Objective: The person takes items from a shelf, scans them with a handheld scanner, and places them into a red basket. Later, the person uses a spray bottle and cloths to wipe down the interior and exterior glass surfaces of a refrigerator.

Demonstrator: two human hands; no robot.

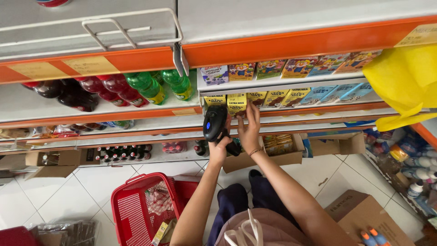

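My left hand is shut on a black handheld scanner, whose head points at the shelf. My right hand reaches up beside it, with the fingers touching a small yellow milk carton in a row of similar cartons on an orange-edged shelf. A thin bracelet circles my right wrist. Above that row stand more small drink cartons in several colours.
Green and dark red bottles lie on the shelf at left. A red shopping basket sits on the white tiled floor. Open cardboard boxes stand below the shelves. A yellow bag hangs at right.
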